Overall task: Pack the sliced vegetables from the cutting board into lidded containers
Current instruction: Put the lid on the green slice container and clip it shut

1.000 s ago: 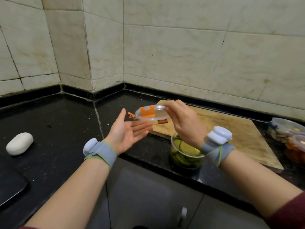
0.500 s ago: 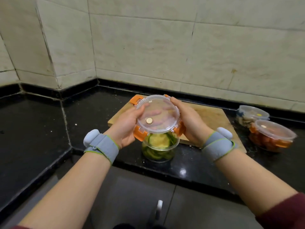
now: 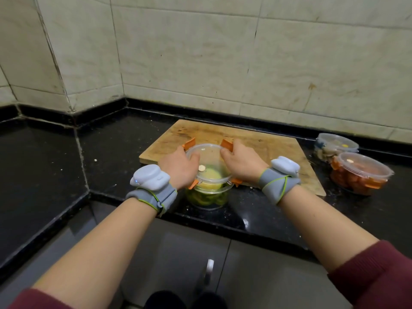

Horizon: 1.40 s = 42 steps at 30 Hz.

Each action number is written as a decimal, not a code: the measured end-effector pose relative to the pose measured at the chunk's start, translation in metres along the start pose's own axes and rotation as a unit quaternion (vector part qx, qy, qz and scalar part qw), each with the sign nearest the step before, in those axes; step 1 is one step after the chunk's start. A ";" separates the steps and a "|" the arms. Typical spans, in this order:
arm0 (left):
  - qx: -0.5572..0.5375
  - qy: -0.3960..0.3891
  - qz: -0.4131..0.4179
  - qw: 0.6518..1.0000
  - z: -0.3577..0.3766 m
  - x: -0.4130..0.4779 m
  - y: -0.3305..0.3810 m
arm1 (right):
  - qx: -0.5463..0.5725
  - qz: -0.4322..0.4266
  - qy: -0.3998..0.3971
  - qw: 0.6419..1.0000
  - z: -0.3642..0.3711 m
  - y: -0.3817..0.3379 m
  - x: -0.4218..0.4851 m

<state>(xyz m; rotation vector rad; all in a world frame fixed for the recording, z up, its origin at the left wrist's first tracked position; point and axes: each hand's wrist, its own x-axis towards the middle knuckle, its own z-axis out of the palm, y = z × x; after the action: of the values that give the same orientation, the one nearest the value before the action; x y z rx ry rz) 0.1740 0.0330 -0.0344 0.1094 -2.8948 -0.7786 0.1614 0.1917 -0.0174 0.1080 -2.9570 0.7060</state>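
Observation:
A round clear container holding green vegetable slices stands on the black counter, just in front of the wooden cutting board. A clear lid with orange clip tabs rests on top of it. My left hand presses on the lid's left side, and my right hand presses on its right side. The orange tabs stick out, two at the back and two at the front. The cutting board's surface looks bare.
Two lidded containers stand at the right: one with red-orange pieces and one behind it with pale contents. The black counter bends round a tiled wall corner at the left. Its front edge runs just below the container.
The lid, held up in my right hand a second ago, has come down onto the container. Both hands have moved on top of it, and the view has shifted right.

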 end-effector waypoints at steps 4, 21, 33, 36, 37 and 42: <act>0.015 -0.027 -0.014 0.999 0.007 0.001 -0.008 | -0.046 0.001 -0.011 0.999 0.005 -0.003 -0.004; -0.045 -0.039 -0.040 0.997 0.014 -0.004 -0.010 | -0.046 0.017 -0.057 0.997 0.012 -0.001 0.002; -0.113 -0.006 -0.061 0.992 0.023 -0.016 -0.011 | 0.028 0.043 -0.098 0.994 0.016 0.005 -0.001; -0.153 0.021 -0.077 0.985 0.022 -0.022 -0.007 | 0.058 0.062 -0.073 0.994 0.020 0.007 -0.002; -0.164 0.031 -0.076 0.983 0.022 -0.024 -0.006 | 0.056 0.062 -0.048 0.995 0.022 0.006 -0.003; -0.182 0.092 -0.051 0.978 0.025 -0.028 -0.006 | -0.123 -0.033 0.139 0.982 0.026 -0.003 -0.013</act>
<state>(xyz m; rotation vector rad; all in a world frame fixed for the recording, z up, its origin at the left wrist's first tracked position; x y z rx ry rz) 0.1980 0.0430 -0.0619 0.2731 -2.5432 -1.2292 0.1725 0.1784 -0.0404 0.0794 -2.7280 0.3126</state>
